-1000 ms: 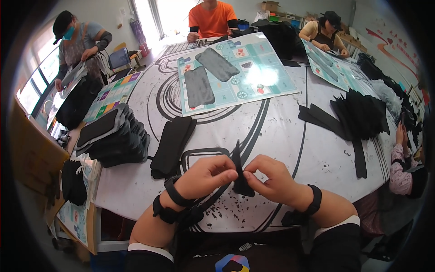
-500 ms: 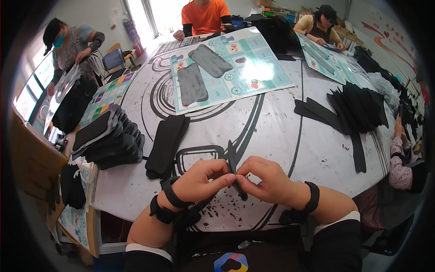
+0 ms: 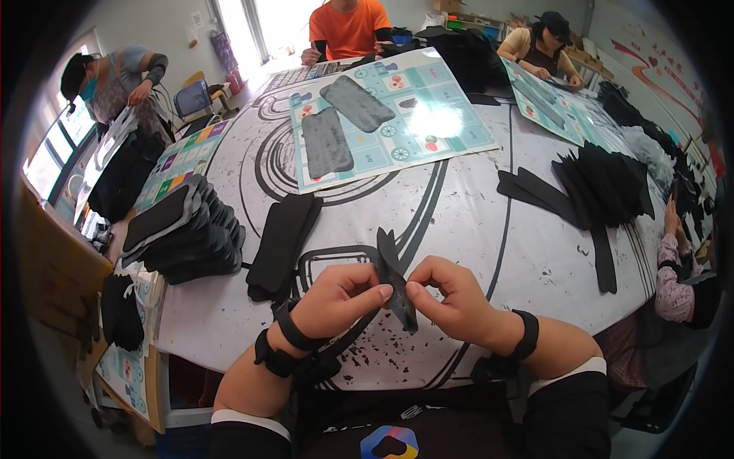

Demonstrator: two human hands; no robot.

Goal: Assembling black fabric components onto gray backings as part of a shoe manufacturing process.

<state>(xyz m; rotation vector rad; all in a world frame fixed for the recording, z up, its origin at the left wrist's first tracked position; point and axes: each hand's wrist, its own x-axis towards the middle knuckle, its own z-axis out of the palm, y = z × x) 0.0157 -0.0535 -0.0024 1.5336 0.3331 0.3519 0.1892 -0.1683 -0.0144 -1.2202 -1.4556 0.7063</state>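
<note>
My left hand [image 3: 344, 298] pinches a thin, dark fabric piece [image 3: 388, 264] between thumb and fingers. It stands on end above the near part of the table, its top parted into two tips and its lower end grey. Beside its right edge is my right hand [image 3: 451, 298], thumb and forefinger closed together; whether they grip that edge is hard to make out. To the left of my hands lie a few flat black pieces [image 3: 281, 241] with rounded ends. A board [image 3: 451, 145] farther off carries two grey, mottled fabric pieces [image 3: 329, 143].
A tall stack of black and grey pieces [image 3: 183, 233] stands at the left. Fanned black strips [image 3: 604, 183] lie at the right on the white patterned table [image 3: 466, 214]. Several people work around it, one in an orange shirt [image 3: 348, 30] across from me.
The fabric piece has turned, showing more of its flat face, and its top has parted. My right hand has shifted slightly right and up. The person at the left leans lower.
</note>
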